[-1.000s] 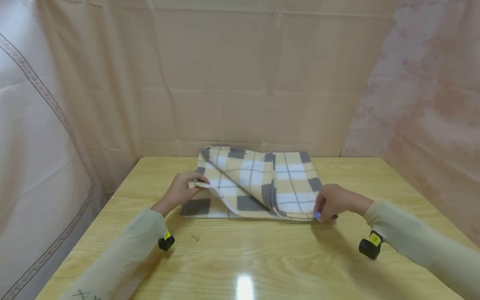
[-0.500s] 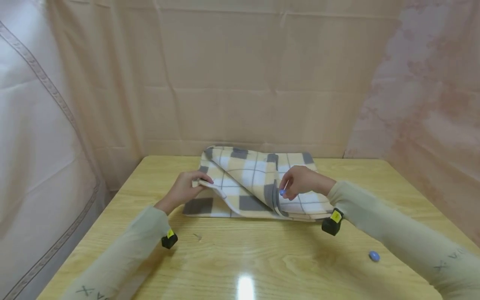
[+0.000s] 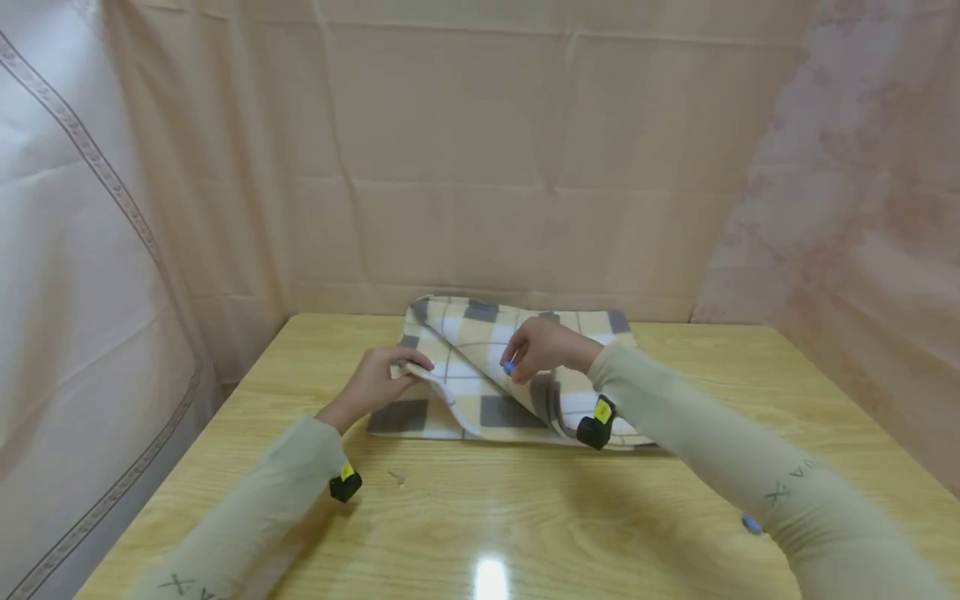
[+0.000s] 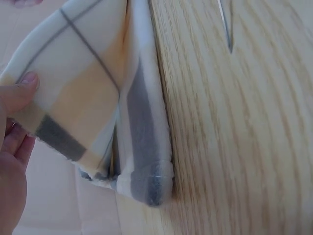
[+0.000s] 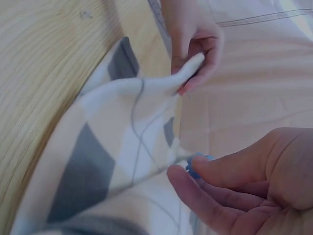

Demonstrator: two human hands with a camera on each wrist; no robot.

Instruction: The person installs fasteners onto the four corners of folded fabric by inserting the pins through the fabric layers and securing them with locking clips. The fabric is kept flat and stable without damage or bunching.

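My left hand (image 3: pixel 382 379) pinches the blanket (image 3: pixel 480 392) corner; my right hand (image 3: pixel 542 348) pinches a blue clip (image 5: pixel 195 165) over its middle; soft, floppy fleece, best held by corners

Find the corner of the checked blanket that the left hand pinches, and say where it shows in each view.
Head: the corner lies left of centre, lifted off the table, in the left hand.
Left wrist: the corner sits at the left edge, under the thumb.
Right wrist: the corner is at top centre, pinched by the left hand.
Shared landmark: the blanket's grey squares.
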